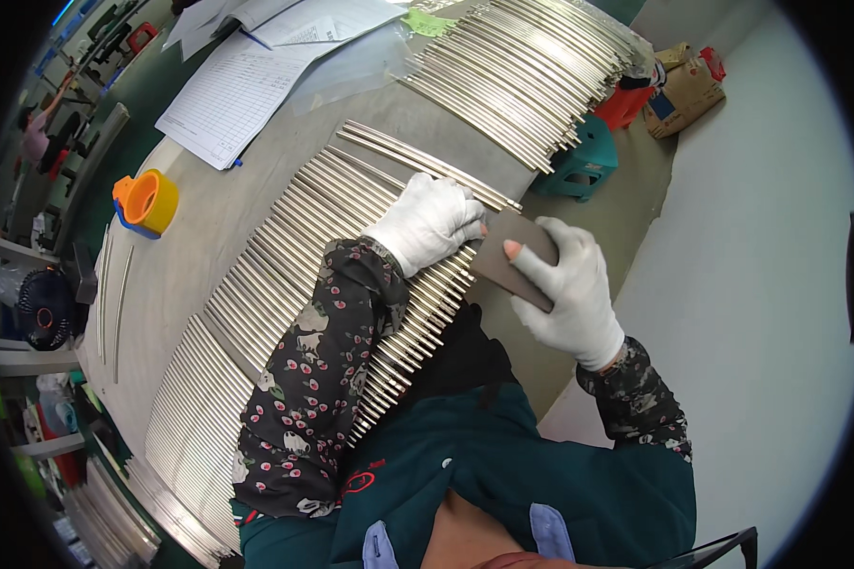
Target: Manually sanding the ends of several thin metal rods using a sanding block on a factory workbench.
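We see the left hand (430, 221), in a white glove, lying with fingers curled loosely over a row of thin metal rods (304, 256) near their ends at the table edge, pressing on them rather than pinching any single one. The rods are slim, straight and silvery with a pale sheen, laid side by side in a long, tight band that runs down the grey table (199, 218) toward us. The right hand (569, 284), also in a white glove with one fingertip bare, grips a flat dark brown block (510, 254), thumb on one face and fingers wrapped behind; the block's edge sits just beside the rod ends and the left hand's fingertips. A second batch of similar rods (522, 76) lies fanned further up the table, well apart. To the left stands a roll of yellow tape on an orange holder (147, 201), and printed paper sheets (237, 90) lie beyond it.
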Demonstrator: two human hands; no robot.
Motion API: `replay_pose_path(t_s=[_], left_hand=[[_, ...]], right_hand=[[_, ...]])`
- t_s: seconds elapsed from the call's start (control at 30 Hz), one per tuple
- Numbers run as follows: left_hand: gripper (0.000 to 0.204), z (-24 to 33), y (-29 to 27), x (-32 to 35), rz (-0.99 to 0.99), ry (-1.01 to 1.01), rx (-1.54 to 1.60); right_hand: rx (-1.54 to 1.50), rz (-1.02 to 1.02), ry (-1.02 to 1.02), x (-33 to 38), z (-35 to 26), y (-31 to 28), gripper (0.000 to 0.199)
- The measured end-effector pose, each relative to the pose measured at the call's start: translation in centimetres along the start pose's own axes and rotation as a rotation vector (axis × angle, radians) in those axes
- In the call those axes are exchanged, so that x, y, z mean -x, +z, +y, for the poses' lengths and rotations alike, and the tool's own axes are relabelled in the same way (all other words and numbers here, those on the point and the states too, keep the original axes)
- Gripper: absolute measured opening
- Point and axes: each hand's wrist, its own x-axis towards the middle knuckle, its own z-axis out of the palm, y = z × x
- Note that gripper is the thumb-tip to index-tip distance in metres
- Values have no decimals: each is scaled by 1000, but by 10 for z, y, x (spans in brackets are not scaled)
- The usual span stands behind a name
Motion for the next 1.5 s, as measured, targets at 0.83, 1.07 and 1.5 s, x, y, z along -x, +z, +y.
replay_pose_path(t_s=[0.83,1.07,1.5], left_hand=[[16,4,-9,-1,-48,-36,91],[13,0,-5,1,12,29,76],[19,18,-24,10,-217,-140,-64]], right_hand=[[153,170,172,-3,13,2,49],[276,229,304,4,37,2,51],[120,217,260,23,28,1,55]])
